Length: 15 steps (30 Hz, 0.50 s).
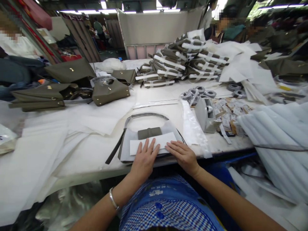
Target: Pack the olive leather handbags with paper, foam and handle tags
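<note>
An olive handbag (122,148) lies flat before me at the table's front edge, its wrapped handle (146,114) arched away from me and a dark strap (113,152) trailing to the left. Pale sheet material covers much of its front, and an olive flap tab (149,132) shows in the middle. Across the bag rests a folded white foam strip (166,138). My left hand (145,157) presses on this strip with fingers spread. My right hand (183,155) lies flat with fingers stretched out, its fingertips at the strip's right part.
A tape dispenser (204,115) stands to the right, beside loose tags (228,114) and grey coiled straps (198,93). Wrapped olive pieces (179,61) are piled at the back. More olive bags (110,91) stand back left. White sheets (40,150) cover the left; foam sheets (279,128) hang right.
</note>
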Motion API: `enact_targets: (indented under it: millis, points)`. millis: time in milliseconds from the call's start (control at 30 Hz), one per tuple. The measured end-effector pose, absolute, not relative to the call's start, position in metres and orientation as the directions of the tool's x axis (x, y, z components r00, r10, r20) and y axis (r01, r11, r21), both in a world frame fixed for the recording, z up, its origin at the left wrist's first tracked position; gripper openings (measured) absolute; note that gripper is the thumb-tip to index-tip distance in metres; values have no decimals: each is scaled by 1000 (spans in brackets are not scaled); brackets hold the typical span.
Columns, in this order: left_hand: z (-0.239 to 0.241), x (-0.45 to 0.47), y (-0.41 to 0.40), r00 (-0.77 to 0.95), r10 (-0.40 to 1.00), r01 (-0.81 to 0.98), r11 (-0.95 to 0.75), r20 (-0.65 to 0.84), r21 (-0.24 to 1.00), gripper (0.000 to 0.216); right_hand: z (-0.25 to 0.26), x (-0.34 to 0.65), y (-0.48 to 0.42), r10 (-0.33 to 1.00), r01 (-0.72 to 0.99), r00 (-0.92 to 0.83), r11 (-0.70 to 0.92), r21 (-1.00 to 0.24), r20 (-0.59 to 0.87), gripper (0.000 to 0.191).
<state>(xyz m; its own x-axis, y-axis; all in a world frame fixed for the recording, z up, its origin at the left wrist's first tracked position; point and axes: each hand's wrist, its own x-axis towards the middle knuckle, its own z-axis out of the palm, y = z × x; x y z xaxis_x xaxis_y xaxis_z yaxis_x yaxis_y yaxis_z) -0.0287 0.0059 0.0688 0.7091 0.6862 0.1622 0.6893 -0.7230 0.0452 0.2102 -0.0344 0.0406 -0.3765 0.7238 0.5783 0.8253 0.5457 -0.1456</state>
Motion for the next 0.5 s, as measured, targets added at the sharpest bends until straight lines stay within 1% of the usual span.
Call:
enact_targets:
  millis: [67,133,267,333,367,400,433,467,500]
  points:
    - [73,-19,3,693,705,704,-707,150,65,54,34,208,-36,720,829,-332,531,-176,609,48]
    - [73,-12,1,694,704,700,-709,154,84,53,34,206,-37,720,829,-310,524,-193,621,49]
    - [62,-11,0,673,705,711,-700,223,70,55,42,202,-42,735,833,-310,516,-201,603,50]
    - [55,-13,-1,661,704,717,-695,261,59,57,46,202,-53,747,829,-300,512,-226,593,49]
    - [53,-14,-1,660,698,716,-696,279,48,58,48,202,-61,756,823,-270,503,-265,595,48]
    - [51,-14,-1,660,689,714,-699,300,32,59,48,201,-71,770,814,-210,479,-329,603,44]
    - [50,-15,-2,660,677,714,-700,325,9,61,48,200,-81,789,796,-117,438,-418,603,39]
    - [48,-16,-2,664,658,709,-704,355,-23,64,46,199,-91,818,761,4,371,-533,576,33]
    - [46,-16,-2,665,636,708,-703,392,-60,66,42,197,-99,844,699,154,274,-660,514,27]
